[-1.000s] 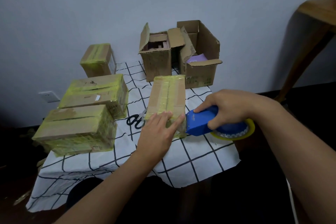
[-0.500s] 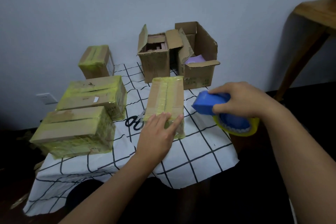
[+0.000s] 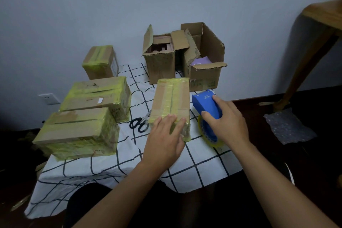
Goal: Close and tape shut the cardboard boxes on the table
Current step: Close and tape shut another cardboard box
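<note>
Taken left to right from the taped box (image 3: 171, 105) at table centre: scissors (image 3: 139, 123) lie just left of it. The left hand (image 3: 164, 141) presses flat-fingered on its near end. Just right, the right hand (image 3: 226, 121) grips the blue tape dispenser (image 3: 206, 104). Judged light and stiff, its tape film slippery; best held at the cardboard edges.

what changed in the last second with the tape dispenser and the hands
The right hand lifted the blue tape dispenser off the near end of the taped box and swung it to the box's right side. The left hand kept pressing the box's near end; the other boxes and scissors stayed put.
</note>
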A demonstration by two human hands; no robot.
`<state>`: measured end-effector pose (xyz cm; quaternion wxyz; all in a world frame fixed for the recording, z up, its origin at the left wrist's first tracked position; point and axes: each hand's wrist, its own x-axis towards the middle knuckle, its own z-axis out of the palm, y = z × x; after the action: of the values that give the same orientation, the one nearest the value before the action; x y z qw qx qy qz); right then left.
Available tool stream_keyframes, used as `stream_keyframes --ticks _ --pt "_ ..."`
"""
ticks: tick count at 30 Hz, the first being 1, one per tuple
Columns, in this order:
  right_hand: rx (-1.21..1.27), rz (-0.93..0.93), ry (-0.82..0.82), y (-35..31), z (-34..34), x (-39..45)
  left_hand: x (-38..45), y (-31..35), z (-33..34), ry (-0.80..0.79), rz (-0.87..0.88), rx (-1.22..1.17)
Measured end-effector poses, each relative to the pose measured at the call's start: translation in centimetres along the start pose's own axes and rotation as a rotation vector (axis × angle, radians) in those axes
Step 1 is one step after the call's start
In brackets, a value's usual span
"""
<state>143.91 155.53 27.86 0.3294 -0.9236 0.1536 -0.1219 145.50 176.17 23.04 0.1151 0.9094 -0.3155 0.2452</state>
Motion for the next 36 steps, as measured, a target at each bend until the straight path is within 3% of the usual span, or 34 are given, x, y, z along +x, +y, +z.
stream_keyframes --ticks 10,26,36 --pt "-0.221 -0.068 -0.044 -0.2 -0.1 -1.7 -0.1 0.2 0.2 0.024 -0.029 -0.027" --pt "-0.078 -0.049 -0.062 1.2 0.2 -1.4 0.1 0.5 0.2 0.006 -0.061 -0.040" --pt "0.219 -0.254 0.210 -5.1 -3.9 1.3 0.1 0.3 0.5 0.029 -0.060 -0.057"
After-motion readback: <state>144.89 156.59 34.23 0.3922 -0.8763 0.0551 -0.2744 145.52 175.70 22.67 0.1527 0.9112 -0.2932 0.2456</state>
